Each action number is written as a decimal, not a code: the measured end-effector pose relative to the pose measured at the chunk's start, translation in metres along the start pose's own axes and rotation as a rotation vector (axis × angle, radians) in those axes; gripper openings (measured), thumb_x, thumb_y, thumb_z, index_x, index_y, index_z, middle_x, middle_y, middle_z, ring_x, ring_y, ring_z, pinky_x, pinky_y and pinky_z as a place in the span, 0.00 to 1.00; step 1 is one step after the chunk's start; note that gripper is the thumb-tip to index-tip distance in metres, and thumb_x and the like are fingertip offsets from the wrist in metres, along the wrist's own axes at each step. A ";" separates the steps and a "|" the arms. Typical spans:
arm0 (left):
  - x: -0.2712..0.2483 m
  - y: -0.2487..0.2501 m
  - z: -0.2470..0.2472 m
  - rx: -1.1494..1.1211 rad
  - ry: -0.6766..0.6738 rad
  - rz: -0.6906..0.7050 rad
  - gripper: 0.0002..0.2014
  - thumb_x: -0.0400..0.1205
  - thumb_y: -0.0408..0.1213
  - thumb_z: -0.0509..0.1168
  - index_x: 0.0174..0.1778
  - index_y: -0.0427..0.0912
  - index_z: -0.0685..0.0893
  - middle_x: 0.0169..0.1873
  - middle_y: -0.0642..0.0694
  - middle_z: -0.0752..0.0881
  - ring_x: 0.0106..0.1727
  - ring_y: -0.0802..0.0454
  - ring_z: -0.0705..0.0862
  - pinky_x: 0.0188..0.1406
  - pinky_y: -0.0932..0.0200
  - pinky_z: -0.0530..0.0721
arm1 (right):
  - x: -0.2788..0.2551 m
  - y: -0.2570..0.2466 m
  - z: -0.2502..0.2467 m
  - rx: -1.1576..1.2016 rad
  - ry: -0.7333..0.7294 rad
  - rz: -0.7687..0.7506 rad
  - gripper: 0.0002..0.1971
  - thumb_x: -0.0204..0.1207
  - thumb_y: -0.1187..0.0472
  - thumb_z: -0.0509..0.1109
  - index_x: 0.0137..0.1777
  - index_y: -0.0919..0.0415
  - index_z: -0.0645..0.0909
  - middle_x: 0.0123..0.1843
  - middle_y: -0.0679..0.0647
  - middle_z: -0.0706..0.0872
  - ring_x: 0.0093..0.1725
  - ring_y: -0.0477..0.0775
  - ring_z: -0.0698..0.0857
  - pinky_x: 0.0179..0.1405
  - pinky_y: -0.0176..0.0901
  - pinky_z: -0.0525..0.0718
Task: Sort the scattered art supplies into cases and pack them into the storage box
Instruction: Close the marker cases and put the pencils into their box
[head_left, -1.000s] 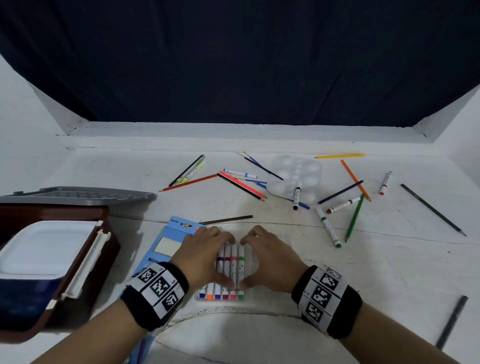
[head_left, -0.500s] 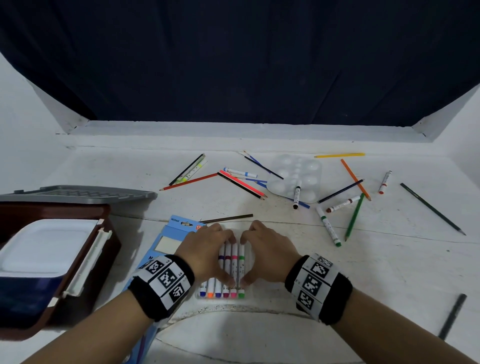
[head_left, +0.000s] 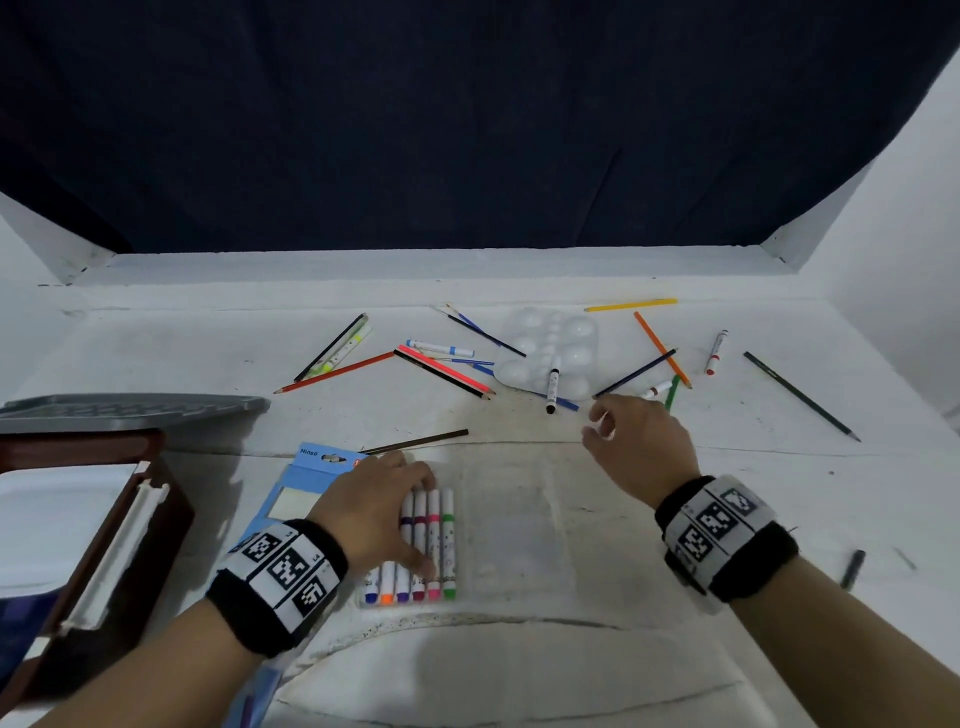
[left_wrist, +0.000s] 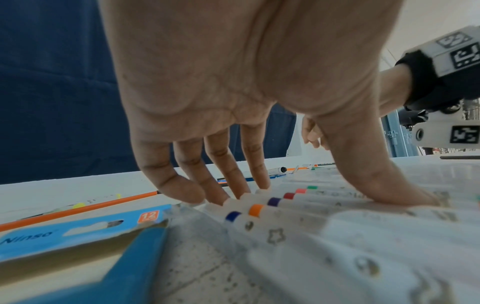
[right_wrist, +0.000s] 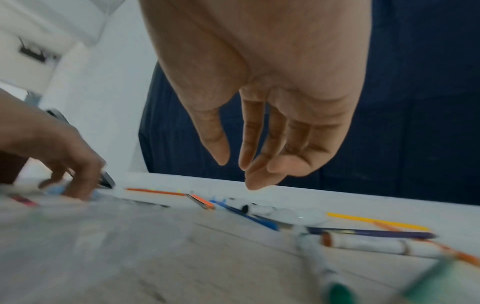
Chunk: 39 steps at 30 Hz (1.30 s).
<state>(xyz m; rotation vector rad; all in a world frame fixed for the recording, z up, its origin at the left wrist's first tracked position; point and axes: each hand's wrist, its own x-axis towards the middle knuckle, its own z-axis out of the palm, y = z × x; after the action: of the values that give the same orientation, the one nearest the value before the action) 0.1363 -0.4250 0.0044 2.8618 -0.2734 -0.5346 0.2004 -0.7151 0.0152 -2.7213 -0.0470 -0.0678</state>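
Scattered pencils (head_left: 442, 371), paint palette (head_left: 574, 347), loose markers (head_left: 552, 391) beyond row of markers (head_left: 434, 540)

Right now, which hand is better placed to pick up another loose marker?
The right hand: it hovers empty beside the loose markers, while the left hand presses on the marker row.

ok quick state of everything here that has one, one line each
left hand: open, fingers resting on the markers
right hand: open, empty, above the table
markers: lined up side by side in the clear case, capped
clear case: open, right half unfilled
storage box: open, white container inside
blue pencil box: flat on the table
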 end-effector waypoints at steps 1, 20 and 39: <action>0.001 0.000 -0.001 -0.001 -0.005 -0.003 0.40 0.60 0.64 0.81 0.66 0.61 0.74 0.55 0.62 0.75 0.57 0.58 0.73 0.56 0.59 0.76 | 0.003 0.008 -0.001 -0.057 -0.031 0.037 0.08 0.77 0.52 0.69 0.53 0.53 0.83 0.47 0.50 0.87 0.45 0.54 0.85 0.44 0.44 0.83; 0.026 -0.007 -0.066 -0.288 0.179 0.149 0.11 0.76 0.53 0.76 0.51 0.63 0.84 0.44 0.58 0.85 0.43 0.60 0.84 0.41 0.66 0.81 | 0.021 0.024 -0.006 0.110 -0.101 0.162 0.09 0.69 0.56 0.78 0.45 0.55 0.83 0.41 0.52 0.86 0.36 0.51 0.85 0.37 0.42 0.85; 0.228 -0.008 -0.076 0.360 0.131 -0.167 0.07 0.85 0.45 0.62 0.51 0.52 0.86 0.53 0.49 0.86 0.56 0.45 0.82 0.66 0.44 0.69 | -0.026 -0.014 -0.025 0.778 0.021 0.146 0.25 0.75 0.67 0.73 0.64 0.42 0.70 0.34 0.53 0.88 0.36 0.52 0.90 0.39 0.58 0.88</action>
<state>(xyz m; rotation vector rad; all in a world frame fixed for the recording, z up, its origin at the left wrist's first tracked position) 0.3749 -0.4544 -0.0045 3.2744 -0.1174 -0.3529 0.1731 -0.7133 0.0423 -1.9388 0.1102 -0.0268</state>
